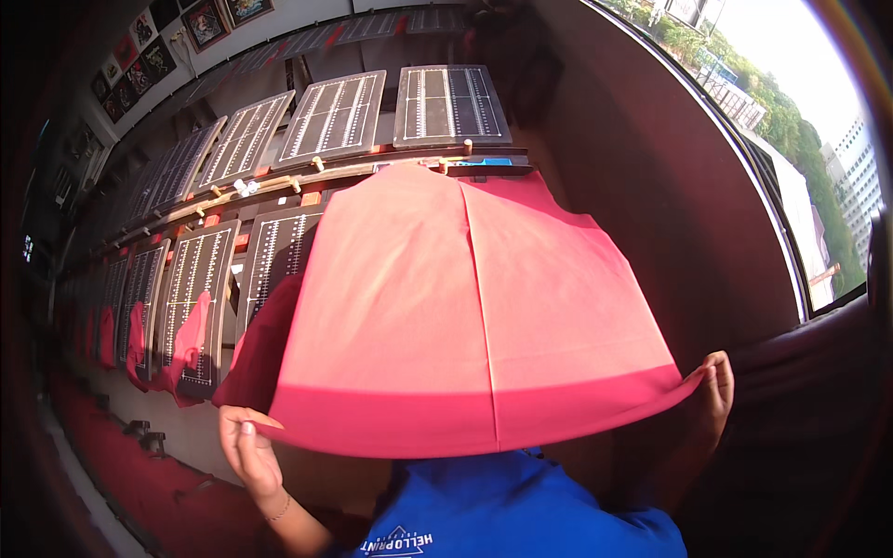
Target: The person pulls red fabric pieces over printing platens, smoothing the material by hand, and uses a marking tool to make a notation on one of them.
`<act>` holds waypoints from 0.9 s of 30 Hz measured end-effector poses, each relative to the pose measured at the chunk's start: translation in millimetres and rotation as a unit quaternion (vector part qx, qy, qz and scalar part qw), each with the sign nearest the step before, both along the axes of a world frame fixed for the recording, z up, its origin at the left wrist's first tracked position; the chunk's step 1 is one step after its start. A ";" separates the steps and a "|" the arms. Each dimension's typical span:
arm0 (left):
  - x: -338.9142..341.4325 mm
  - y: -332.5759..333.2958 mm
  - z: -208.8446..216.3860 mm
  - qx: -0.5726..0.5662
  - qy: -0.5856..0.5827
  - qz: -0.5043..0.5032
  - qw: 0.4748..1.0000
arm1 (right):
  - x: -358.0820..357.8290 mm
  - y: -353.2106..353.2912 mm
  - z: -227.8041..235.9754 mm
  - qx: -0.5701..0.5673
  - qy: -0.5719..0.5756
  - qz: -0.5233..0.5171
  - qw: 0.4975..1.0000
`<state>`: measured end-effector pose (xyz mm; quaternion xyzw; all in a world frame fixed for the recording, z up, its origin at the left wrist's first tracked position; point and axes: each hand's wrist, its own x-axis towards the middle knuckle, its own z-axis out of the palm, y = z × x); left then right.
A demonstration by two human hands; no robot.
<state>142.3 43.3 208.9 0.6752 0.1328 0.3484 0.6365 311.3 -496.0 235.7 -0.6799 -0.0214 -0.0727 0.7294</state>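
Note:
A red shirt (456, 307) is spread out in front of me, its wide hem edge held up and drawn taut toward my body. My left hand (251, 456) pinches the hem's left corner. At the opposite corner, my right hand (718, 383) has its fingers closed on the cloth. A straight crease runs down the middle of the shirt, and sunlight brightens all but a darker band along the hem. The far end of the shirt lies at a wooden rail (344, 172); whatever is beneath the cloth is hidden.
Dark printing boards with white ruler marks (451, 105) stand in rows beyond the rail and to the left. Other red garments (189, 344) hang over the left boards. A dark wall (651, 167) and a window (791, 121) bound the right side. Framed pictures (205, 25) hang at far left.

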 end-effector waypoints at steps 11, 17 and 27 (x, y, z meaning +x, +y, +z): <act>40.1 -31.0 -204.4 0.211 0.598 -0.216 0.743 | 9.8 -12.2 -258.3 -0.293 0.268 0.143 0.907; 80.0 -39.5 -350.7 -0.496 0.395 -0.070 0.770 | 57.2 51.7 -317.5 0.165 0.470 0.127 0.858; -8.7 -54.3 -361.4 -0.449 0.244 -0.115 0.852 | 11.8 -24.5 -364.8 0.079 0.439 0.137 0.884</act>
